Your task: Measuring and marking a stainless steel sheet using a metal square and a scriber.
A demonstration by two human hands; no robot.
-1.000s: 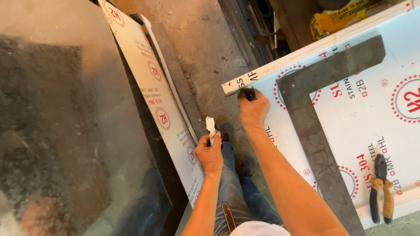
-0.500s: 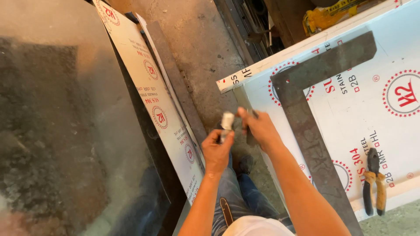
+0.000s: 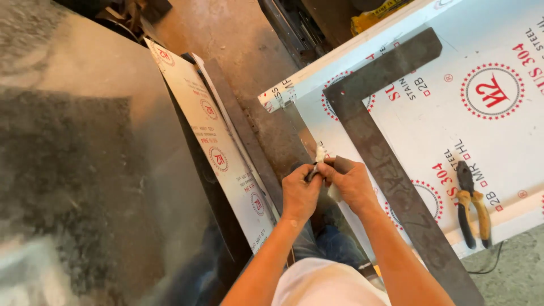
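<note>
Closest to me, both hands meet in front of my knees, just off the near-left edge of the steel square. My left hand [image 3: 299, 195] is curled shut around a small white marker [image 3: 319, 156], its pale tip poking up between the knuckles. My right hand [image 3: 352, 182] pinches the same marker from the other side, fingers closed tight. I judge the step in hand to be readying the marker, perhaps uncapping it; I cannot tell whether a cap is on. The next move would call for a firm two-handed grip and a clean pull apart.

Counting outward: one L-shaped steel square [image 3: 377, 133] lies flat on one film-covered white sheet [image 3: 453, 130]. To the right of the square rests one pair of pliers [image 3: 473, 204] with yellowish handles. Left of the square, across a strip of concrete floor [image 3: 243, 51], one narrow printed strip [image 3: 212, 147] leans against a dark panel [image 3: 85, 170].
</note>
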